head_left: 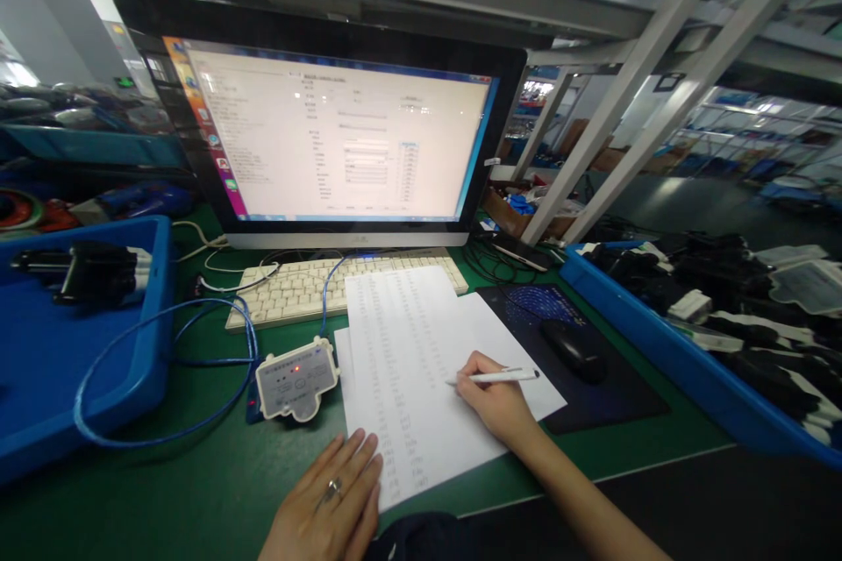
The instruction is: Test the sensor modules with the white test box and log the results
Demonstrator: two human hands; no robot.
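My right hand grips a white pen, its tip at the top written sheet, near the right column of handwriting. Another white sheet shows beneath it. My left hand lies flat with fingers spread, its fingertips at the sheet's lower left edge, a ring on one finger. Left of the sheets sits a pale-framed device with a lit red light and a blue cable. Behind the papers is a white keyboard, partly covered by them.
A lit monitor stands at the back under a metal shelf frame. A black mouse rests on a dark mouse pad. One blue bin is at left with black parts; another, at right, is full of black and white parts.
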